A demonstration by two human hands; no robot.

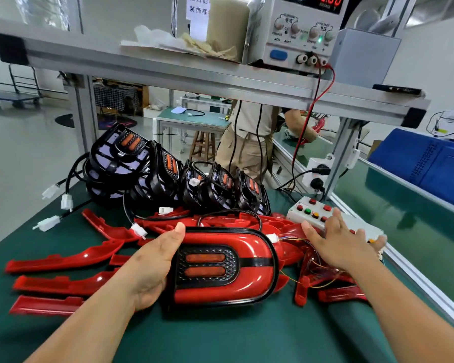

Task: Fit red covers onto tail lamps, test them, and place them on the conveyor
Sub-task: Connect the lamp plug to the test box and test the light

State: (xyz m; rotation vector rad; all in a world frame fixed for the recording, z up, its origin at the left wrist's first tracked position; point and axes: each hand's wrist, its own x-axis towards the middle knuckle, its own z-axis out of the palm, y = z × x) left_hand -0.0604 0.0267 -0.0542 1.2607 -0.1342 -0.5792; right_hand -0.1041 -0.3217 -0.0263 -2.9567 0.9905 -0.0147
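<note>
Counter (220,336) matting is filling most of the head view, and the conveyor (414,226) is running along its right side beyond a metal rail. Up on the shelf, a power supply (302,30) is showing red digits. A row of bare black lamps (168,176) is leaning at the back of the counter, and loose red covers (63,258) are lying scattered in front of it. The covered tail lamp (220,265) is sitting face up near the middle of the counter, on top of some of those covers and not yet on the conveyor. A button box (312,213) is sitting just to its right.

Trouble is most likely lurking in the wiring. A white plug (273,237) at the lamp's right end is trailing thin leads through the covers, so lifting the lamp toward the conveyor while it is plugged in would probably drag covers along or strain the plug. The amber strips are showing no clear glow, so passing the lamp on untested is another risk.

The left hand (152,268) is keeping its grip clamped on the lamp's left edge, thumb over the top rim and fingers wrapped underneath. The right hand (344,244) is lying flat with its grip apart, fingers spread over the near end of the button box. Whether a fingertip is pressing a button, I cannot tell.
</note>
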